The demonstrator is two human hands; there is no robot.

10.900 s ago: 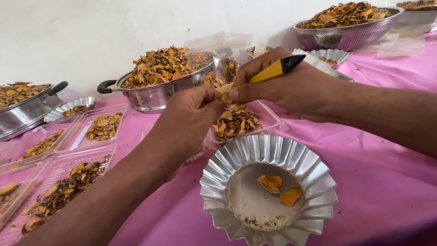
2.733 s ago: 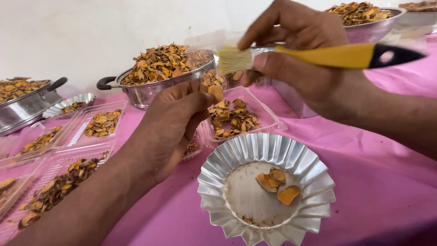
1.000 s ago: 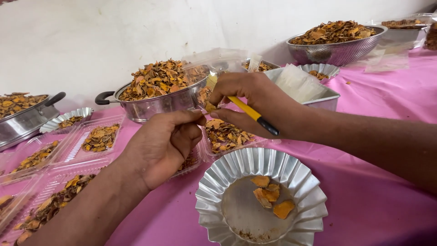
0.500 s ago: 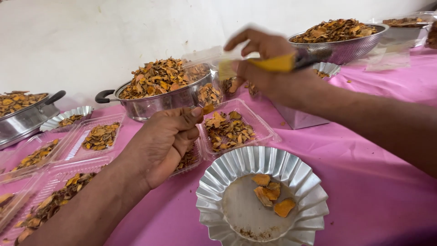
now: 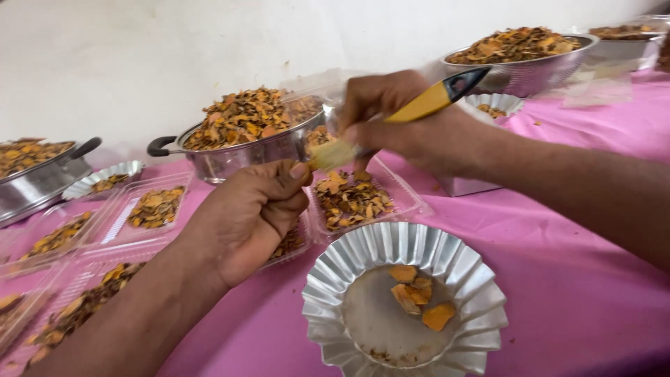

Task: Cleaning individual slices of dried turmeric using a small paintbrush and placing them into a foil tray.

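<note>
Hands [image 5: 328,157] on yellow-handled brush [image 5: 426,105]

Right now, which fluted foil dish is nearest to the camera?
The large fluted foil dish holding a few orange pieces; the two smaller foil dishes lie farther back beside the steel pots.

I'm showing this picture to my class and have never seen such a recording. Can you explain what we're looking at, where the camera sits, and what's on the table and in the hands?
The camera sits on a person's head, looking down at their own two bare hands. The left hand pinches a small orange piece. The right hand holds a yellow-handled brush with its bristles against that piece. Below lies a fluted foil dish holding a few orange slices. The pink tablecloth also bears clear plastic trays and steel pots filled with dried orange-brown slices.
</note>
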